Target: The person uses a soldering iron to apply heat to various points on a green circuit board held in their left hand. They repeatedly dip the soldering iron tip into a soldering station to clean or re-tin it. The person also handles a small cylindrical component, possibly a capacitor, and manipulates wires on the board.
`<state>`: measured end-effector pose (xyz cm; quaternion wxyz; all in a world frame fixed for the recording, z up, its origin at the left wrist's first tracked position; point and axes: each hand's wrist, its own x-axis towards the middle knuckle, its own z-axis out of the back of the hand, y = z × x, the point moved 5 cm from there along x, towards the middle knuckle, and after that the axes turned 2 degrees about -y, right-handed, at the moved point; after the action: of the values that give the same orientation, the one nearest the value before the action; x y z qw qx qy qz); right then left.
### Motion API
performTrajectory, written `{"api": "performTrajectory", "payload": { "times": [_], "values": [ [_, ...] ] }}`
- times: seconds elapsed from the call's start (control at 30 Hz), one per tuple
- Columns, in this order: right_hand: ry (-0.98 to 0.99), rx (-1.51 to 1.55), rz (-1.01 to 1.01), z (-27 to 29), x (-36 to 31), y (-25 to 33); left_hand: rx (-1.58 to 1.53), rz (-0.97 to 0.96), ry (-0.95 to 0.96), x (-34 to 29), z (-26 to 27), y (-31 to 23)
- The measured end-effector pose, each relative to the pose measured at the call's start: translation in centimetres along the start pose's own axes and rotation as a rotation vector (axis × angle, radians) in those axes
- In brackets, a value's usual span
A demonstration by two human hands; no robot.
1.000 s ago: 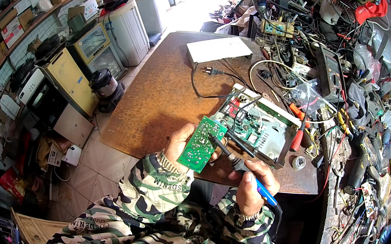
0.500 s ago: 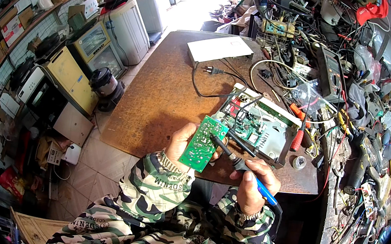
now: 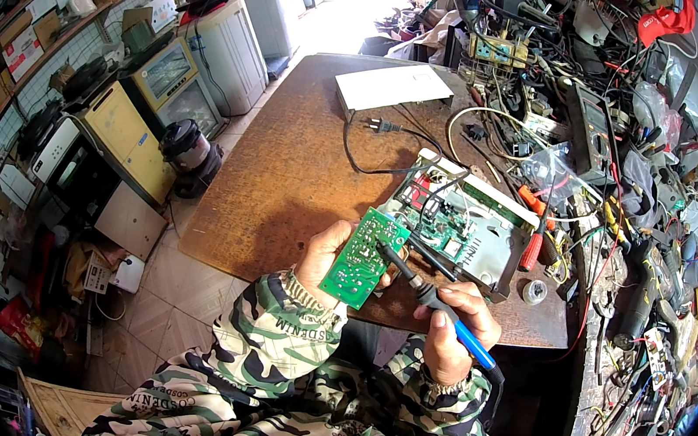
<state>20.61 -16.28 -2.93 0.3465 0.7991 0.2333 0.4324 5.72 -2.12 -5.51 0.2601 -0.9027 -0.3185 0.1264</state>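
Note:
My left hand (image 3: 324, 254) grips a green circuit board (image 3: 352, 276) by its left edge, solder side up and tilted; some of its fingers are hidden behind the board. In my right hand (image 3: 456, 329) is a soldering iron (image 3: 473, 344) with a blue handle, held like a pen. Its dark tip reaches the upper middle of the board; whether it touches a joint is too small to tell. Just beyond the board lies an opened metal device case (image 3: 488, 236) with another green board and wires inside. A black cable with a plug (image 3: 383, 125) runs from it.
A white metal cover (image 3: 392, 89) lies at the far side of the brown table (image 3: 275, 173). A red-handled screwdriver (image 3: 532, 249) and a small round container (image 3: 535, 291) sit right of the case. Tangled cables, tools and a multimeter (image 3: 591, 131) crowd the right side.
The iron's tip has shifted very slightly on the board. Both hands keep nearly the same place and hold.

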Motion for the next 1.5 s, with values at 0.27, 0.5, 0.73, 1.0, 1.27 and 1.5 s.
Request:
{"api": "performTrajectory", "payload": {
  "times": [0.27,0.5,0.73,1.0,1.27,1.5],
  "values": [
    [-0.036,0.051,-0.059,-0.01,-0.38,-0.14,-0.008,0.009,-0.048,-0.11,-0.06,0.07],
    [-0.087,0.073,-0.080,0.04,-0.54,-0.28,0.025,-0.007,-0.017,-0.28,-0.16,-0.04],
    [-0.108,0.071,-0.086,0.08,-0.67,-0.28,-0.177,0.027,0.131,-0.16,0.05,0.23],
    [-0.110,0.082,-0.063,0.02,-0.68,-0.36,-0.101,0.023,0.114,0.04,0.37,0.05],
    [-0.104,0.097,-0.089,0.07,-0.68,-0.45,-0.071,0.023,0.071,-0.27,0.33,0.17],
    [-0.110,0.081,-0.044,0.11,-0.70,-0.39,-0.079,0.011,0.088,-0.37,-0.03,0.27]
  ]
}}
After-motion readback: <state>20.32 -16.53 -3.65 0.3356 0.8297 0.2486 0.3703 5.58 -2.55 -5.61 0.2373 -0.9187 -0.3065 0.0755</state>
